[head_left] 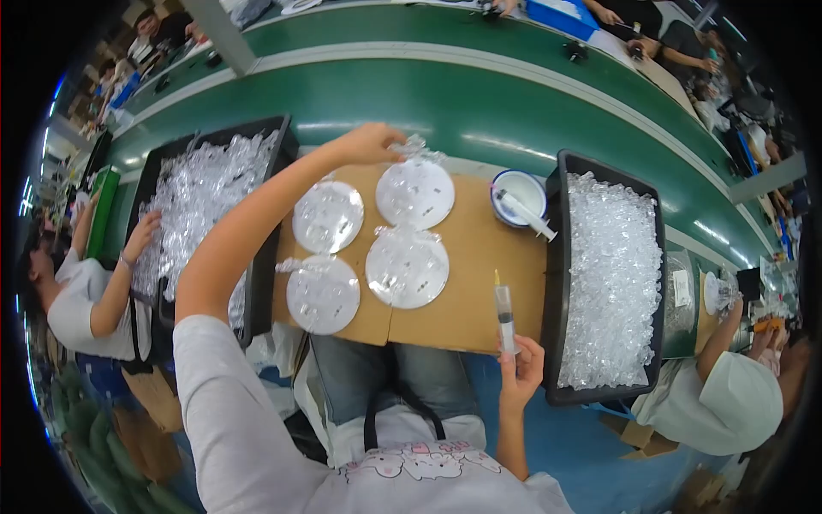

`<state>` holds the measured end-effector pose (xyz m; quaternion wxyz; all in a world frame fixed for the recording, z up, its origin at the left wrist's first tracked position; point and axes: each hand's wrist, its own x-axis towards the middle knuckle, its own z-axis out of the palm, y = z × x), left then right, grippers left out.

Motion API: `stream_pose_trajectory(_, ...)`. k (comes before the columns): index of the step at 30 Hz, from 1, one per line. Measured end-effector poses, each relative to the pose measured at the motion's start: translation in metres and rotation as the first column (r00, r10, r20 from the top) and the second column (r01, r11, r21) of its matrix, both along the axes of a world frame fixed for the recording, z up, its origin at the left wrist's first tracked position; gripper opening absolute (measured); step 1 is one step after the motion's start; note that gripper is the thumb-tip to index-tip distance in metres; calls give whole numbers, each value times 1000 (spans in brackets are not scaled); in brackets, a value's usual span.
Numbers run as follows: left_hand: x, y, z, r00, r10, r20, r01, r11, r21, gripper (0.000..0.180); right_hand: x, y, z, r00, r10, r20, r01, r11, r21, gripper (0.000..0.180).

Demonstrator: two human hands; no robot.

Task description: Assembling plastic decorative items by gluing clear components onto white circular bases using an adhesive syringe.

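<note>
At near right, the right hand [524,370] grasps a syringe [503,315], tip outward perhaps for safety; left hand [372,144] has unclear grip.

4 discs [407,278] on cardboard [475,300], between left bin [261,283] and right bin [556,300], syringe [524,211] resting in bowl [526,184], near right bin

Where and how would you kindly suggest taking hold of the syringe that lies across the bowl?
I'd pinch the syringe by its near end, reaching from above and the near side: it slants across the bowl, and that end juts past the rim, so it's likely accessible.
</note>
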<state>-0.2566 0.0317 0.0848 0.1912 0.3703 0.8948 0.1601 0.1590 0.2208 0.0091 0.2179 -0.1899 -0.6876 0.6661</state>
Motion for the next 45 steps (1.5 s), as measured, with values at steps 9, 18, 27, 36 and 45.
stream_pose_trajectory(9, 179, -73, 77, 836, -218, -503, 265, 964, 24, 32, -17, -44, 26, 932, 320, 169, -345, 926, 153, 23)
stream_pose_trajectory(18, 227, -126, 6, 676, -203, -709, 176, 978, -112, 16, -53, -83, 15, 889, 440, 124, -457, 863, 217, 24)
stream_pose_trajectory(27, 224, -120, 4, 717, -134, -685, 148, 988, -38, 14, -60, -86, 4, 903, 419, 93, -425, 848, 315, 24)
stream_pose_trajectory(36, 222, -117, 6, 748, -136, -649, 152, 988, -31, 15, -63, -89, 3, 919, 375, 122, -393, 852, 344, 25)
stream_pose_trajectory(45, 222, -117, 9, 754, -140, -642, 145, 988, -45, 14, -64, -88, 1, 922, 367, 123, -386, 847, 365, 21)
